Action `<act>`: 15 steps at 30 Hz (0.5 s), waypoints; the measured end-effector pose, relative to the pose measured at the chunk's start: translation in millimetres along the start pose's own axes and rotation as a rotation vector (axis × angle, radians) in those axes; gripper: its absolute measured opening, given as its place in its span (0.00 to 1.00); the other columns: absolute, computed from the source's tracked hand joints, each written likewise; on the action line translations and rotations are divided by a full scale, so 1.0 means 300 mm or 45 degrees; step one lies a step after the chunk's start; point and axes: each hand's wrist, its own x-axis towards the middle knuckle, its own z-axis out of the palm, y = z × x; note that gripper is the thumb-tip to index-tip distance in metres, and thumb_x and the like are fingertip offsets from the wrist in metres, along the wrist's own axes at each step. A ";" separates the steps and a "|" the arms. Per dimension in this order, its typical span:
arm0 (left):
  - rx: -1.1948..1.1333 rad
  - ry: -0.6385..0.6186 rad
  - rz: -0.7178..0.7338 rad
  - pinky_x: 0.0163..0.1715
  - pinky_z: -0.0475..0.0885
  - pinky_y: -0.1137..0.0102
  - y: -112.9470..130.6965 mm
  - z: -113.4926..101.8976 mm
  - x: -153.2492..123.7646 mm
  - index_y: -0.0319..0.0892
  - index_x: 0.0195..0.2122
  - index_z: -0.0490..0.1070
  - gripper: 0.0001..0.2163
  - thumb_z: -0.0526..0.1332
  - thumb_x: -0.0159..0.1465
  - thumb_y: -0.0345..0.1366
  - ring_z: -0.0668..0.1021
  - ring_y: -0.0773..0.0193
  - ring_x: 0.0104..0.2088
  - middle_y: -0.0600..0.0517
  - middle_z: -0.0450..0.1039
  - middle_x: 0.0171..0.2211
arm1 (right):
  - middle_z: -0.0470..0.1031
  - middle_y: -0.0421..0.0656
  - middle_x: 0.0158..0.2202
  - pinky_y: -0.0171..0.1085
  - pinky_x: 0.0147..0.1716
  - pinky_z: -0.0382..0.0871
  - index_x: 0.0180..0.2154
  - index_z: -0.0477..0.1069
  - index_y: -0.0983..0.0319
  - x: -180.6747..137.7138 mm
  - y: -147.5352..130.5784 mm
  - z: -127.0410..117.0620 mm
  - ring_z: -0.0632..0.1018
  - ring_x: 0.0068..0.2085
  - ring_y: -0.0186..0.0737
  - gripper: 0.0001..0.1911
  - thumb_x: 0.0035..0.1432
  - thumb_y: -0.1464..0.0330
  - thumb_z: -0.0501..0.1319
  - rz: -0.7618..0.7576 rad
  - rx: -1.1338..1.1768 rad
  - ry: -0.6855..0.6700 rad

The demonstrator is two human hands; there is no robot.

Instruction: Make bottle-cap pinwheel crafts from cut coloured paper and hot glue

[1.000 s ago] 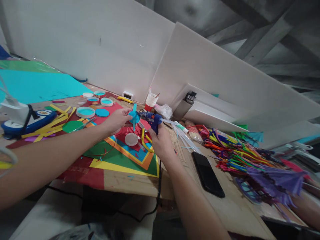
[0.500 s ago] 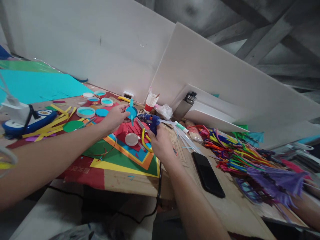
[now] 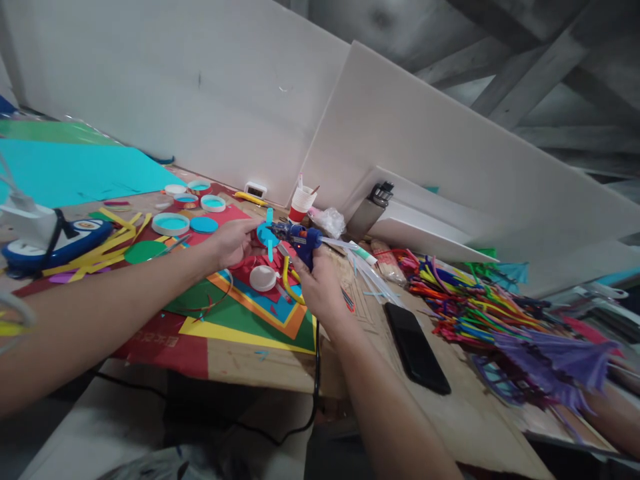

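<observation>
My left hand (image 3: 236,243) is closed on the edge of a blue paper disc (image 3: 263,235), from which narrow blue strips stick out above and below. My right hand (image 3: 320,283) grips a blue hot glue gun (image 3: 306,241) with a clear glue stick in its rear. The gun's dark nozzle points left and overlaps the disc in view; I cannot tell whether they touch. Under both hands lie red paper pieces, a white round lid (image 3: 263,279) and a bent yellow piece (image 3: 289,280). Layered coloured sheets (image 3: 240,327) spread below them.
Round lids with blue inside (image 3: 171,225) and yellow paper strips (image 3: 110,243) lie to the left. Behind stand paper cups (image 3: 301,201) and a grey bottle (image 3: 367,215). A black phone (image 3: 416,347) and many pipe cleaners (image 3: 465,300) lie right. The gun's cord (image 3: 317,360) hangs over the table edge.
My left hand has moved slightly right with the blue disc, closer to the glue gun. The nozzle now overlaps the disc; the disc's face shows more.
</observation>
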 end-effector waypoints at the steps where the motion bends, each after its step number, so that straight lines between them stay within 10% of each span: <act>1: 0.014 0.003 -0.001 0.26 0.77 0.68 -0.001 0.004 -0.002 0.35 0.28 0.73 0.10 0.55 0.63 0.31 0.77 0.63 0.25 0.46 0.75 0.25 | 0.74 0.48 0.47 0.44 0.46 0.67 0.52 0.65 0.60 0.000 0.000 0.001 0.75 0.46 0.47 0.18 0.61 0.64 0.55 -0.002 -0.001 -0.002; 15: 0.008 0.039 0.018 0.25 0.76 0.71 -0.010 0.024 -0.012 0.36 0.30 0.73 0.09 0.55 0.64 0.31 0.77 0.66 0.24 0.47 0.76 0.25 | 0.75 0.48 0.44 0.44 0.44 0.68 0.53 0.64 0.60 -0.003 -0.013 0.003 0.75 0.43 0.46 0.19 0.61 0.64 0.55 0.024 -0.011 -0.050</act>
